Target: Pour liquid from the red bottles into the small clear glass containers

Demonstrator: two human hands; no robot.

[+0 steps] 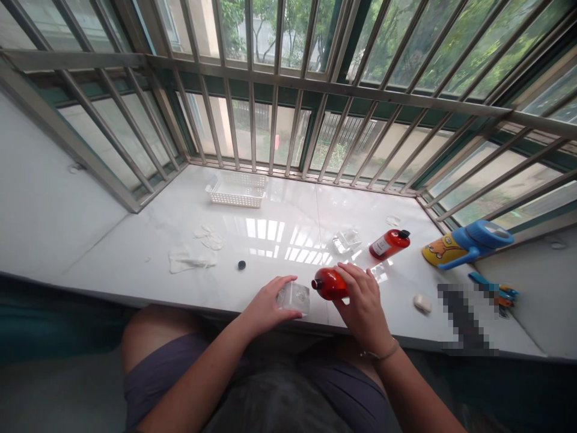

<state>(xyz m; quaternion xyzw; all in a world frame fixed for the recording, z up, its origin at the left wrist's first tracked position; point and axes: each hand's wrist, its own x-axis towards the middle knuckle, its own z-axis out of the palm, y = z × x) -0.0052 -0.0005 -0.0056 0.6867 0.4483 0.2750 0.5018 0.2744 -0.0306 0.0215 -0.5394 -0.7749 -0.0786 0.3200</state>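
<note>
My left hand [273,305] is closed around a small clear plastic container [297,297] near the front edge of the sill. Whether anything is inside the container I cannot tell. In my right hand [363,297] is a red-orange bottle [331,283], tipped on its side with its uncapped neck pointing left toward the container. A gap separates the neck from the container. A black cap [241,264] lies on the white surface to the left. Behind my right hand stands a second red bottle [388,245] with a black top and a white label.
A white perforated basket [237,199] sits at the back left. Crumpled clear plastic [193,260] lies at left, and a clear tray [347,240] near the second bottle. To the right are a blue-yellow flask [466,243], a pale lump [422,304] and a pixelated patch. Metal bars [288,75] line the window.
</note>
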